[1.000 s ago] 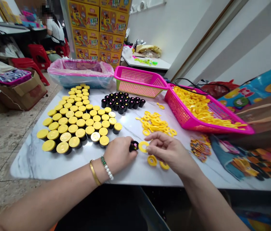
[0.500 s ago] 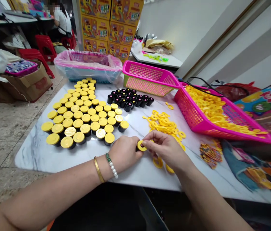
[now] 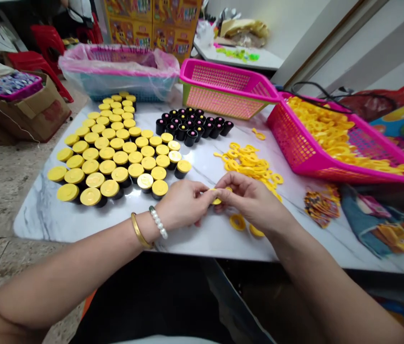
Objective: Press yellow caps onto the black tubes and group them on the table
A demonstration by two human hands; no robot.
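Note:
My left hand [image 3: 183,203] and my right hand [image 3: 254,198] meet over the front of the table, closed with fingertips together. Between them is a small yellow plastic ring [image 3: 216,200], largely covered by my thumbs and fingers. Whether a black cup is under it in my left hand is hidden. Just below my right hand lie a loose yellow ring [image 3: 237,221] and another [image 3: 256,231]. Behind it spreads a pile of yellow ringed pieces [image 3: 245,162]. To the left of my hands stand many black cups with yellow tops [image 3: 120,157], set close together.
Farther back is a cluster of small black cups [image 3: 191,137] with pink or yellow dots. A pink basket [image 3: 295,165] of yellow pieces stands right, near small printed packets [image 3: 322,205]. Behind are a pink-and-green basket [image 3: 219,105] and a plastic-lined basket [image 3: 115,83].
My view has tipped downward. My left thumb has come over onto the yellow ring, meeting my right fingers. The black cup side seen under the ring before is now hidden.

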